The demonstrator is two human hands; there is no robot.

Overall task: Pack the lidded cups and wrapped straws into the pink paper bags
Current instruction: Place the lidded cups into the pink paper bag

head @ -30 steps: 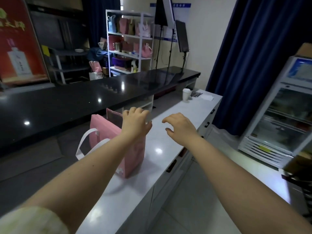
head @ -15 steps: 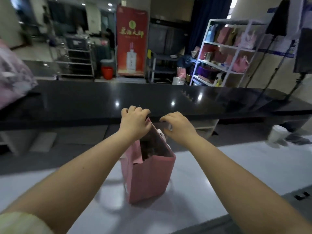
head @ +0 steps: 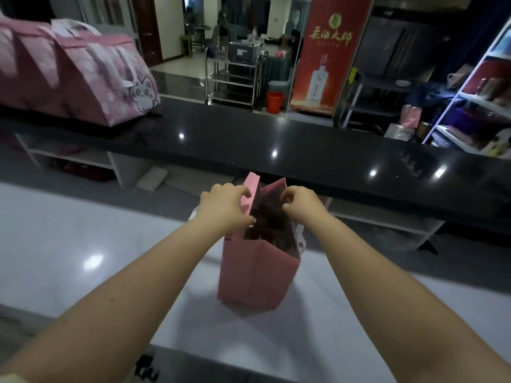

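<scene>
The inside of the pink paper bag [head: 257, 275] is dark, and what it holds cannot be made out; only brownish shadow shows below the rim. The bag stands upright at the centre of the frame on the white worktop [head: 69, 239], close to that worktop's far edge. The left hand [head: 224, 208] grips the left side of the rim, its fingers [head: 240, 193] curled over the paper so the tips are hidden inside. The right hand [head: 301, 205] grips the right side of the rim with bent fingers [head: 290, 193], pulling the mouth apart. A white handle [head: 301, 240] peeks out behind the bag's right side, mostly covered. Both forearms run off the bottom corners. Bare worktop lies to the left and right of the bag and in front of it, down to the near edge at the bottom of the frame. Beyond is a long black counter [head: 304, 150]; at upper left a large pink tote [head: 69, 73] with a cat drawing sits on it, blurred and cut off by the frame. A shelf rack [head: 470, 106] is cropped at the right.
</scene>
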